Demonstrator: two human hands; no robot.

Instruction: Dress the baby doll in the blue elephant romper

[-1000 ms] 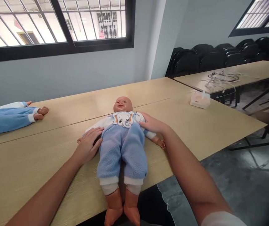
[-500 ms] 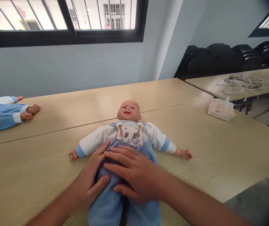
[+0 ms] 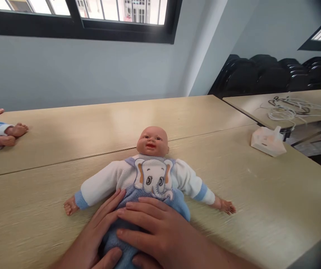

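Note:
A baby doll (image 3: 152,175) lies on its back on the wooden table, head away from me and arms spread wide. It wears a white and blue fleece suit with an elephant face on the chest. My left hand (image 3: 98,228) rests along the doll's side at the belly, fingers stretched out. Across the middle of the belly lies my right hand (image 3: 155,228), its fingers extended flat and slightly apart, pointing left. Both hands touch the blue cloth without gripping it. The doll's legs are hidden below my hands and the frame edge.
A second doll's feet (image 3: 11,134) and one hand show at the left edge. A tissue box (image 3: 268,141) stands on the table at the right. White and dark cables (image 3: 292,108) lie on another table, with stacked black chairs (image 3: 269,73) behind it.
The view has tilted and moved closer, so the doll and my hands appear lower and larger. My hands stay on the doll's belly, fingers outstretched.

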